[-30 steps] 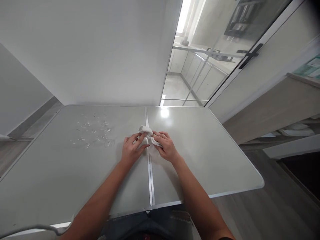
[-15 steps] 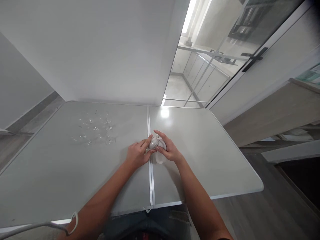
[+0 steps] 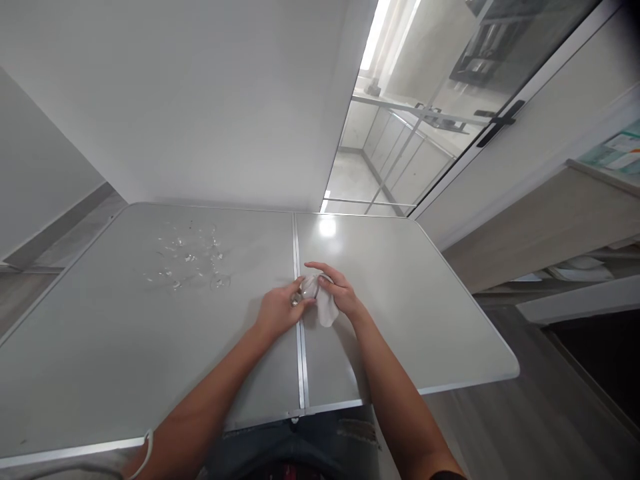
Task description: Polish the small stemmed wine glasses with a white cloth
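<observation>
A small white cloth [image 3: 324,308] is bunched between both hands over the metal seam of the grey folding table [image 3: 425,320]. My left hand [image 3: 277,311] pinches the cloth's left end with its fingers closed. Curled over the top of the cloth, my right hand [image 3: 339,291] grips it too, and a loose flap hangs down beneath that hand. Something small and shiny shows at the left fingertips, too small to name.
Drops of spilled water [image 3: 187,260] lie scattered on the table's left half, towards the back. A white wall stands behind the table. A glass sliding door [image 3: 425,113] and a wooden shelf [image 3: 560,213] are at the right. A white cord [image 3: 140,453] shows bottom left.
The cloth was stretched out between the two hands a second ago. Both hands have since gathered it into a tight wad and drawn close together over the seam.
</observation>
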Motion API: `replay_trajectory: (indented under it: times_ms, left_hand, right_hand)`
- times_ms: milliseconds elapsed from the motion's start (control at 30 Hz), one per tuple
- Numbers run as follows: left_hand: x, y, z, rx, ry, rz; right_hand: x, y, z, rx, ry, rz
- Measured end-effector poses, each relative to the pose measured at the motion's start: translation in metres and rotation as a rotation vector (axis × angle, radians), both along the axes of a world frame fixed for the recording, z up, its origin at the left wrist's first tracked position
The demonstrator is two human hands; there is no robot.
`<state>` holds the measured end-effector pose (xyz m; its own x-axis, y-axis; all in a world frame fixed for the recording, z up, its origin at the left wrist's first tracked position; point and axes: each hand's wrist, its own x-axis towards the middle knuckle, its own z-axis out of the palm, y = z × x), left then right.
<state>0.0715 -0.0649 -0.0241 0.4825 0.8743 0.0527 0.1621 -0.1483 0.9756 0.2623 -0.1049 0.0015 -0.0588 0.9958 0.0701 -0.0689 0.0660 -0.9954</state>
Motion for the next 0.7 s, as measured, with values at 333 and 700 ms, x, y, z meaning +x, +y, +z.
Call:
replay_trajectory:
  times_ms: [333, 700]
  left_hand:
    - [0.007, -0.002, 0.006, -0.79, -0.304, -0.329]
    - [0.007, -0.005, -0.002, -0.135, 0.163, -0.081]
  right_hand:
    - [0.001, -0.004, -0.011, 0.031, 0.145, -0.113]
    - [0.005, 0.013, -0.022, 0.135, -0.145, -0.271]
